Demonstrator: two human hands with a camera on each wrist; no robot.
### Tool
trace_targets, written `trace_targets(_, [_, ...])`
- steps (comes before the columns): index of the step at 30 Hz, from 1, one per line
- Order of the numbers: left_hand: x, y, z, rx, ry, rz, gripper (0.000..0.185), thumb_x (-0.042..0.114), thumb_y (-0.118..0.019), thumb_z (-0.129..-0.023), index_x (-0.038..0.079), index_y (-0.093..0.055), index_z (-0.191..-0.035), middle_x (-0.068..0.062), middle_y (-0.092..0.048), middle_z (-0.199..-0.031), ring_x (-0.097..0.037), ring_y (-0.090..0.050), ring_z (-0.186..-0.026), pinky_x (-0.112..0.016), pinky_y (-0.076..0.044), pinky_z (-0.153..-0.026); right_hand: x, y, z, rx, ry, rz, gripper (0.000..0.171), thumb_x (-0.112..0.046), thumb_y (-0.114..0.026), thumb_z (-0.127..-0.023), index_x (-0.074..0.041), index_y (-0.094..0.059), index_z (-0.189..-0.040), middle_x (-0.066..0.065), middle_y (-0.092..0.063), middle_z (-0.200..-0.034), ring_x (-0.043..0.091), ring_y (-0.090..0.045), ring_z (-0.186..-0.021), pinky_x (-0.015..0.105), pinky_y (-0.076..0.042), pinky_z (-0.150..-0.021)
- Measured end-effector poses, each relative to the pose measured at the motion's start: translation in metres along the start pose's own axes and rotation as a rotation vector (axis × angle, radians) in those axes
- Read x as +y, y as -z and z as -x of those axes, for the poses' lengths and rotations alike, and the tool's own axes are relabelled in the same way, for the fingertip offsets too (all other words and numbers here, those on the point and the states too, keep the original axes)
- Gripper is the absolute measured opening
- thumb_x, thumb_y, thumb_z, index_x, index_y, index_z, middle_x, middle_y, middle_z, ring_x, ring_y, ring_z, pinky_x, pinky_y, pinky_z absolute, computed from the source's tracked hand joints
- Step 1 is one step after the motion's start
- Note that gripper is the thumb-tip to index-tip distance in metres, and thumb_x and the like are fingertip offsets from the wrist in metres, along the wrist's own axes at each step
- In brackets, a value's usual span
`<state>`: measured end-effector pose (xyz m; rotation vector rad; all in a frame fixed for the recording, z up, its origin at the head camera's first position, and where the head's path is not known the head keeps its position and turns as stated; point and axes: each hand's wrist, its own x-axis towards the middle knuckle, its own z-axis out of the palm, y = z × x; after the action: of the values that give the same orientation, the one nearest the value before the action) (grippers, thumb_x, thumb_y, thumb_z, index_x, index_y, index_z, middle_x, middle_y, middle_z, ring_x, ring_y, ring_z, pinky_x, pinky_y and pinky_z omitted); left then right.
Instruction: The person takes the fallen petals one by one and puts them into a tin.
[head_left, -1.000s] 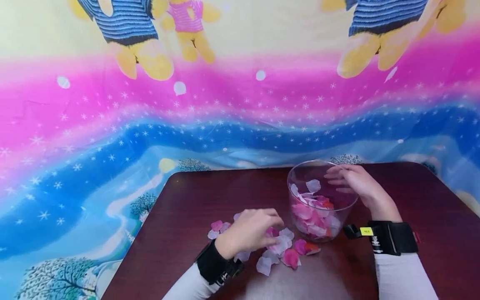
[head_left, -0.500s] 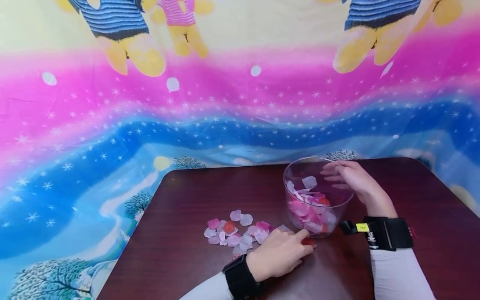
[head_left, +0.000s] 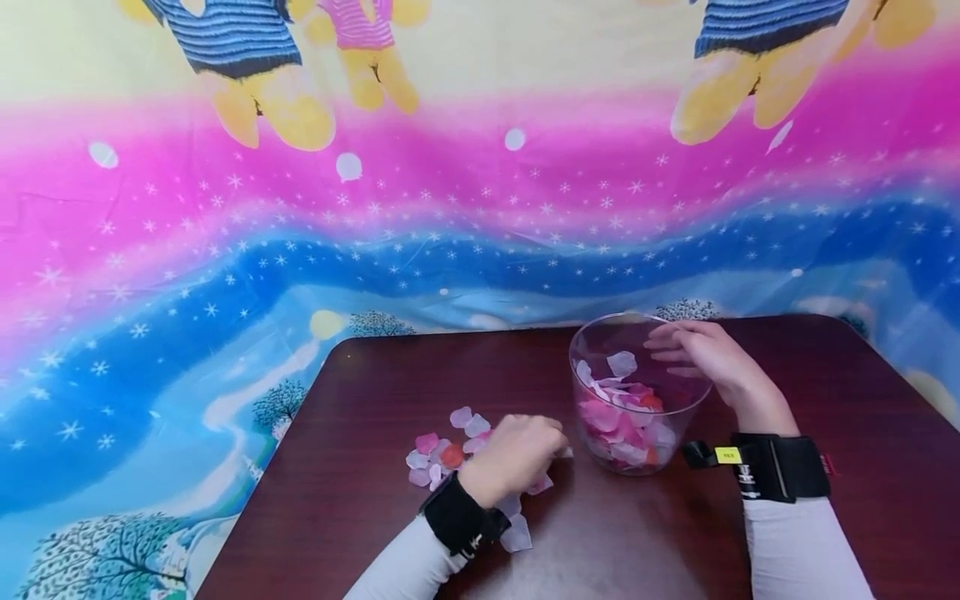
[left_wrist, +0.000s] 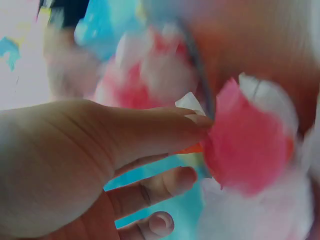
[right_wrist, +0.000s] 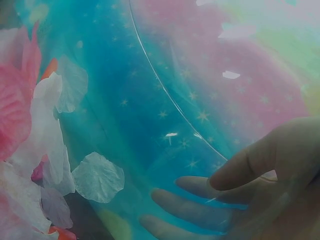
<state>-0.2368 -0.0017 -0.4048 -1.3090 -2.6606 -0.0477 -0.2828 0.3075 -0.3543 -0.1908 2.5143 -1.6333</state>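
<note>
A clear bucket-shaped container (head_left: 600, 337), partly filled with pink, white and orange artificial petals (head_left: 618, 425), stands upright on the table. My right hand (head_left: 705, 358) holds its right side. In the right wrist view the thumb bends over the rim, and the fingers (right_wrist: 195, 207) show through the clear wall. My left hand (head_left: 513, 454) is left of the container, over loose petals (head_left: 431, 454) scattered on the table. In the left wrist view its thumb and forefinger pinch several petals; a pink petal (left_wrist: 250, 140) overlaps the fingertips, with white and orange ones around it.
The dark wooden table (head_left: 637, 542) has rounded far corners. Behind it hangs a printed cloth backdrop (head_left: 480, 192) with bears and snowflakes. One white petal (head_left: 516, 533) lies nearer the front, apart from the pile.
My left hand swept right to the petals by the container, then came back left over the pile. Petals near the container's base are gone from the table. The right hand stays in place.
</note>
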Motion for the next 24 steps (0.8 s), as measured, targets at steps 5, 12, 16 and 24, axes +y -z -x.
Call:
trace_targets(5, [-0.029,0.025,0.005,0.031,0.085,0.115,0.011,0.019,-0.078,-0.092,0.022,-0.081,-0.102,0.011,-0.072,-0.100,-0.007,-0.067,-0.087,-0.023,-0.049,-0.060,-0.003,0.001,0.002,0.009,0.006,0.017,0.050,-0.021,-0.023,-0.112,0.008,-0.047,-0.144,0.032,-0.054,-0.141,0.048,-0.055,-0.128,0.054,-0.050,-0.101])
trace_targets(12, [-0.052,0.055,0.015,0.209,0.117,0.332,0.016,0.012,-0.077,-0.092,0.019,-0.078,-0.106,0.009,-0.070,-0.104,-0.009,-0.063,-0.081,-0.025,-0.048,-0.063,-0.004,0.004,0.004,0.012,0.009,0.012,0.050,-0.023,-0.024,-0.112,0.008,-0.046,-0.144,0.033,-0.053,-0.142,0.048,-0.054,-0.130,0.055,-0.049,-0.102])
trace_targets(16, [-0.058,0.061,0.018,0.309,0.088,0.428,0.020,0.007,-0.078,-0.090,0.016,-0.078,-0.109,0.008,-0.068,-0.102,-0.007,-0.056,-0.073,-0.023,-0.046,-0.063,-0.002,0.005,0.005,0.014,0.022,0.017,0.050,-0.023,-0.024,-0.112,0.009,-0.046,-0.144,0.033,-0.053,-0.142,0.048,-0.054,-0.129,0.053,-0.050,-0.101])
trace_targets(24, [-0.057,0.083,0.013,0.385,0.035,0.491,0.022,0.007,-0.078,-0.090,0.014,-0.077,-0.111,0.007,-0.069,-0.105,-0.011,-0.054,-0.073,-0.024,-0.044,-0.066,0.001,-0.003,0.004,0.015,0.018,-0.009,0.049,-0.022,-0.026,-0.112,0.009,-0.047,-0.143,0.034,-0.054,-0.141,0.049,-0.055,-0.129,0.055,-0.049,-0.102])
